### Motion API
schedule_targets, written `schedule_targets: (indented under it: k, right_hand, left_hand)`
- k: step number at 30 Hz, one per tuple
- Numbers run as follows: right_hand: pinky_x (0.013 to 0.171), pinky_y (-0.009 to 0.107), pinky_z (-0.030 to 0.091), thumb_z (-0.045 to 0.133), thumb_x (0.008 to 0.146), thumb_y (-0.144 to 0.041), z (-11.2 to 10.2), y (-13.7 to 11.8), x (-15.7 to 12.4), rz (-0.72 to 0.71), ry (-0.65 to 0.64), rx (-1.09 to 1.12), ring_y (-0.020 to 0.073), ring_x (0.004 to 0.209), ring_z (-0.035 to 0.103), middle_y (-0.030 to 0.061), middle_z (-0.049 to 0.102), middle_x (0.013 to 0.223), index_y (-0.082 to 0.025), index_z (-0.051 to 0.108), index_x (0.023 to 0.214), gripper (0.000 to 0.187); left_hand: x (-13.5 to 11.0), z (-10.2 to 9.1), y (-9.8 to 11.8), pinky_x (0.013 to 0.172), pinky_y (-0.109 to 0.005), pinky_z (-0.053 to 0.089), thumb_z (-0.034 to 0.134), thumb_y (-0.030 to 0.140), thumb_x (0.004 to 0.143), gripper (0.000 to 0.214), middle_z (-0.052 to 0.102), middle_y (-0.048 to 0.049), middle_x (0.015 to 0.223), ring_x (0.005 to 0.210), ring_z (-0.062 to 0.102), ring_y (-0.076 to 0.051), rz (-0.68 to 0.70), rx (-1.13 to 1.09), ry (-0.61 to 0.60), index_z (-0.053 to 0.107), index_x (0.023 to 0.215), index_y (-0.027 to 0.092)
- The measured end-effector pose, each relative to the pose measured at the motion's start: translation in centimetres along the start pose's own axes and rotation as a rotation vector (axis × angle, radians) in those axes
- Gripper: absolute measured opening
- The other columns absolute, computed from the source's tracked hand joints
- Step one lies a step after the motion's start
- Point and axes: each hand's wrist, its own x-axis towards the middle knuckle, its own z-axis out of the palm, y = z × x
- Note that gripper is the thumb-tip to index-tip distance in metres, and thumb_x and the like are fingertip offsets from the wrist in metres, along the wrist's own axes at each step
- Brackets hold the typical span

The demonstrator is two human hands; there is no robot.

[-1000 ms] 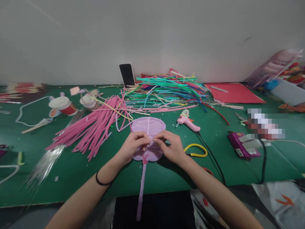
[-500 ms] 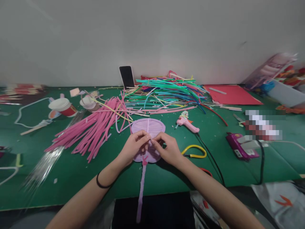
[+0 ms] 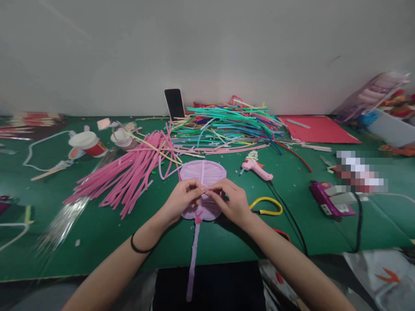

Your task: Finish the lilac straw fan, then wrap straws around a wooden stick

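A lavender round fan (image 3: 203, 169), its face ribbed and its rim edged in the same colour, lies on the green table. Its wrapped handle (image 3: 193, 259) points toward me and juts past the table edge, with a small pink piece (image 3: 198, 216) where handle and face join. Over the middle of the fan, my left hand (image 3: 184, 198) and my right hand (image 3: 231, 203) meet fingertip to fingertip, both pinched closed. Whatever is between the fingers is too small to make out. A black band circles my left wrist.
Pink pipe cleaners (image 3: 129, 172) lie left of the fan, and a multicoloured heap (image 3: 227, 123) lies behind. To the right are a pink glue gun (image 3: 257, 168), yellow-handled tool (image 3: 267, 206) and purple power strip (image 3: 324, 198). A phone (image 3: 174, 103) leans on the wall; a paper cup (image 3: 89, 144) stands left.
My right hand's fingers have straightened a little and still meet the left fingertips. The whole view has shifted slightly; the fan stays in place on the table.
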Motion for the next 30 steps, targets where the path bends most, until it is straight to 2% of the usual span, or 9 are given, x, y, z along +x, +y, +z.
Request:
schedule_targets:
  k: [3,7,12,15,17,21,24,26,30]
  right_hand:
    - [0.072,0.028,0.052,0.06,0.091,-0.026,-0.4,0.2,0.2,0.017,0.005,0.018,0.0158,0.076,0.064,0.0065,0.071,0.088,-0.02,0.068,0.099,0.013]
    - [0.078,0.029,0.054,0.059,0.091,-0.026,-0.8,0.5,0.2,-0.028,-0.08,0.097,0.0171,0.083,0.069,0.0062,0.074,0.09,-0.023,0.072,0.097,0.015]
    - [0.067,0.026,0.052,0.068,0.085,-0.029,-0.8,-0.1,0.4,0.064,-0.128,0.265,0.0149,0.07,0.066,0.0036,0.073,0.077,-0.022,0.073,0.084,0.01]
    - [0.063,0.025,0.05,0.071,0.083,-0.032,-0.6,-0.6,0.5,0.114,-0.137,0.323,0.0136,0.065,0.063,0.0028,0.072,0.074,-0.021,0.073,0.08,0.012]
    - [0.063,0.026,0.05,0.071,0.083,-0.033,-0.4,-0.6,0.4,0.118,-0.126,0.324,0.0137,0.066,0.063,0.003,0.071,0.074,-0.02,0.072,0.08,0.013]
    - [0.063,0.026,0.049,0.07,0.083,-0.033,-0.3,-0.4,0.5,0.131,-0.081,0.284,0.0139,0.067,0.063,0.0033,0.071,0.075,-0.02,0.072,0.081,0.014]
    - [0.063,0.026,0.049,0.069,0.084,-0.036,-1.3,-0.3,1.1,0.162,-0.125,0.208,0.0149,0.071,0.064,0.004,0.072,0.08,-0.02,0.071,0.086,0.016]
    - [0.068,0.028,0.051,0.065,0.087,-0.037,-2.8,-0.1,1.6,0.183,-0.113,0.061,0.0173,0.08,0.065,0.006,0.072,0.09,-0.02,0.07,0.094,0.019]
    - [0.092,0.043,0.046,0.054,0.093,-0.035,-6.8,0.8,2.1,0.223,0.022,-0.474,0.0272,0.107,0.059,0.0127,0.067,0.113,-0.018,0.064,0.112,0.028]
  left_hand:
    - [-0.2,0.0,0.2,0.043,-0.018,0.027,0.068,0.045,0.079,0.033,0.051,0.0048,0.048,0.04,0.04,-0.006,-0.022,-0.003,-0.042,0.053,0.071,0.016]
    - [-0.2,-0.5,0.6,0.044,-0.019,0.025,0.07,0.048,0.076,0.036,0.052,0.0036,0.048,0.043,0.042,-0.007,-0.055,0.06,-0.116,0.055,0.07,0.016]
    - [-0.2,-1.8,1.2,0.048,-0.02,0.031,0.07,0.046,0.078,0.035,0.056,0.0011,0.056,0.05,0.05,-0.009,-0.057,0.109,-0.36,0.057,0.071,0.014]
    - [-0.1,-2.3,1.3,0.05,-0.021,0.035,0.069,0.045,0.08,0.033,0.058,-0.0002,0.058,0.052,0.053,-0.01,-0.061,0.117,-0.434,0.059,0.073,0.014]
    - [-0.1,-2.4,1.1,0.05,-0.021,0.035,0.069,0.044,0.08,0.032,0.058,-0.0005,0.057,0.051,0.053,-0.01,-0.071,0.096,-0.427,0.059,0.074,0.014]
    - [0.1,-2.1,0.9,0.051,-0.02,0.034,0.069,0.043,0.08,0.031,0.06,-0.0009,0.059,0.053,0.053,-0.01,-0.07,0.065,-0.332,0.06,0.077,0.014]
    - [0.2,-1.8,0.9,0.05,-0.02,0.033,0.067,0.044,0.081,0.031,0.06,-0.0009,0.061,0.053,0.052,-0.01,-0.063,0.098,-0.273,0.06,0.08,0.014]
    - [0.2,-1.8,0.8,0.047,-0.019,0.031,0.066,0.045,0.081,0.031,0.059,-0.0002,0.06,0.051,0.051,-0.009,-0.065,0.104,-0.224,0.059,0.08,0.014]
    - [0.5,-2.0,0.7,0.044,-0.019,0.03,0.069,0.045,0.078,0.031,0.058,0.001,0.059,0.049,0.05,-0.009,-0.062,0.086,-0.087,0.06,0.081,0.015]
